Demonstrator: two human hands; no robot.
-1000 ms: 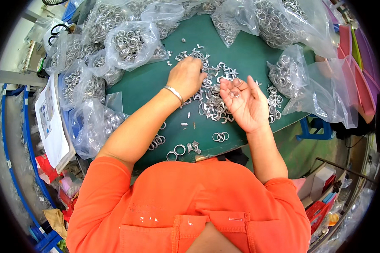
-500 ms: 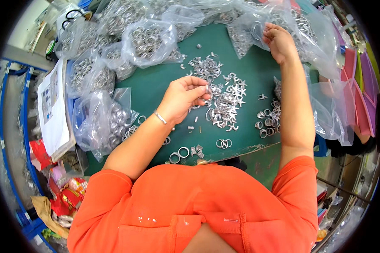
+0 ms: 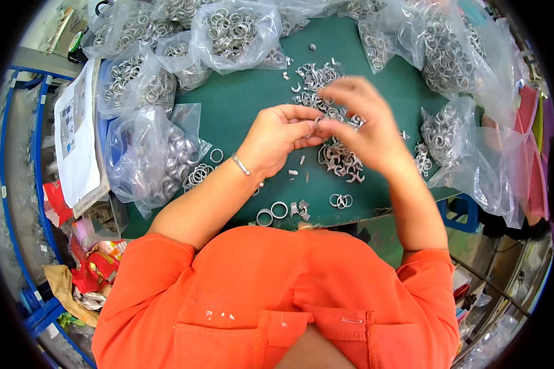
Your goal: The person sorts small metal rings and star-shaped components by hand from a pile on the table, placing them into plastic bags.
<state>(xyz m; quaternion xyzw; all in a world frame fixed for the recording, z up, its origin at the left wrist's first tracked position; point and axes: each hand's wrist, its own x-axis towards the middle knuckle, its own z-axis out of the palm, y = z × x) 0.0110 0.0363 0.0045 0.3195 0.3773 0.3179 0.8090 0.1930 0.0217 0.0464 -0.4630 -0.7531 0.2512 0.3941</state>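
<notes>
My left hand is closed in a pinch on a small silver ring, mostly covered by the fingertips. Close on its right, my right hand has its thumb near the ring. Its fingers are smeared by motion, so whether it holds anything does not show. Under and around both hands lies a loose pile of silver ring castings, partly covered by the right hand. Farther back is another heap of silver pieces.
Clear plastic bags full of silver rings line the back of the green table. More bags stand at left and right. Loose rings lie near the front edge. A white printed sheet stands at the left.
My right hand has come from the bags at the back right to beside my left hand. The left hand keeps its pinch on the ring. The view has shifted slightly.
</notes>
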